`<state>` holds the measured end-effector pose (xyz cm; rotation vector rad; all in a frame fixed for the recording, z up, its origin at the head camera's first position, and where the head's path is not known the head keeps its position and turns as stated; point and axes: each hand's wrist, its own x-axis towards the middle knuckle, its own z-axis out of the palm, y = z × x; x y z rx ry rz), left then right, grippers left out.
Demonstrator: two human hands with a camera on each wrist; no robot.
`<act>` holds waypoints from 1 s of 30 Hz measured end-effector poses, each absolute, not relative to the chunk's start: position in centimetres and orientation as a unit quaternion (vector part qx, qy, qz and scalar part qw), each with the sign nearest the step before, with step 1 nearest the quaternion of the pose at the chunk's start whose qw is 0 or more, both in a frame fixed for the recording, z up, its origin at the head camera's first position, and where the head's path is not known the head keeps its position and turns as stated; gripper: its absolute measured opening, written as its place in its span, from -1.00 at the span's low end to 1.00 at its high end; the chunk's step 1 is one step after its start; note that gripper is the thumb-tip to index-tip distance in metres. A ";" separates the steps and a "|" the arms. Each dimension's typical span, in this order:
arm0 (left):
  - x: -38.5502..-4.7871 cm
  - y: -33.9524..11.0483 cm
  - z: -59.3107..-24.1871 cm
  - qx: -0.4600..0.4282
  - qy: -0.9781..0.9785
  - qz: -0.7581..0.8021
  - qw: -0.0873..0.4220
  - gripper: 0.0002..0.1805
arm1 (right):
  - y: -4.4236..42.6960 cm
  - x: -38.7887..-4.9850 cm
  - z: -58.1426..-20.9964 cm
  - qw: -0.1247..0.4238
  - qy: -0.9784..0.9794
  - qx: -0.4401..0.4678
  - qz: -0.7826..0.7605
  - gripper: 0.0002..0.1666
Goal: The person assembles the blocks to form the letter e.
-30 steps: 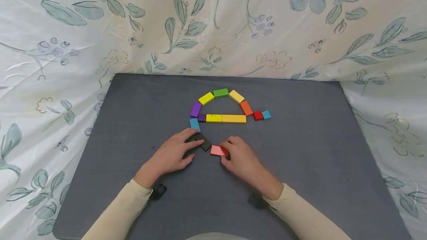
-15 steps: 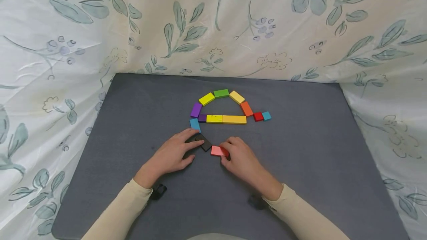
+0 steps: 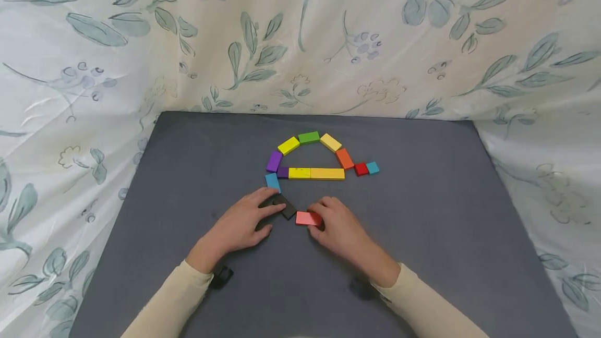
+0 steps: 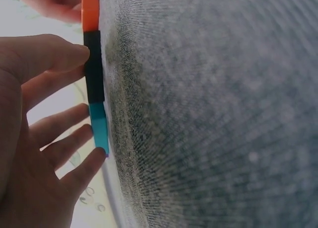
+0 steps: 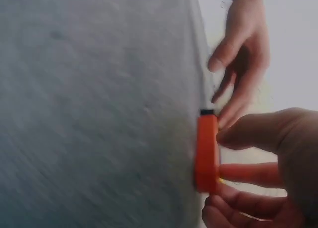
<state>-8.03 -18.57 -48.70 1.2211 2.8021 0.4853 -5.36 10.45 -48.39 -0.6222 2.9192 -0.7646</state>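
Observation:
My left hand (image 3: pixel 238 225) lies with its fingers spread and lightly bent, the index fingertip touching a black block (image 3: pixel 288 210). In the left wrist view the fingertips rest along that block and the blue block (image 4: pixel 100 126) adjoining it. A pink block (image 3: pixel 303 218) is pinched by my right hand (image 3: pixel 341 229), thumb on the near side and fingers on the far side. Its left end meets the black block's lower corner. The right wrist view shows the pink block (image 5: pixel 206 153) as orange-red, flat on the table under the fingertips.
Purple (image 3: pixel 274 161), yellow (image 3: pixel 288 145), green (image 3: pixel 309 137), cream (image 3: pixel 331 142) and orange (image 3: pixel 345 158) blocks form an arch. Below it runs a straight row with a long yellow-orange block (image 3: pixel 327 173). Red (image 3: pixel 361 169) and small blue (image 3: pixel 373 167) blocks extend right. A floral curtain surrounds the grey table (image 3: pixel 446 213).
The head view has tilted slightly, so the table sits lower in it. Both hands and the blocks keep the same places relative to one another.

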 end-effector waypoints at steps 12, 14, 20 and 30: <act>-7.8 -18.6 -48.9 0.391 0.908 0.146 0.025 -0.41 | 19.3 -11.7 -44.5 -0.021 0.955 -0.148 -0.258 -0.55; -7.9 -18.5 -48.7 0.390 0.909 0.147 0.026 -0.42 | 21.2 -13.0 -44.3 -0.020 0.959 -0.145 -0.244 -0.53; -7.7 -18.7 -48.8 0.392 0.907 0.155 0.021 -0.43 | 24.6 -15.3 -45.0 -0.005 0.963 -0.151 -0.223 -0.49; -7.9 -18.7 -48.2 0.400 0.904 0.150 0.019 -0.42 | 24.5 -16.7 -46.7 0.023 0.958 -0.184 -0.220 -0.51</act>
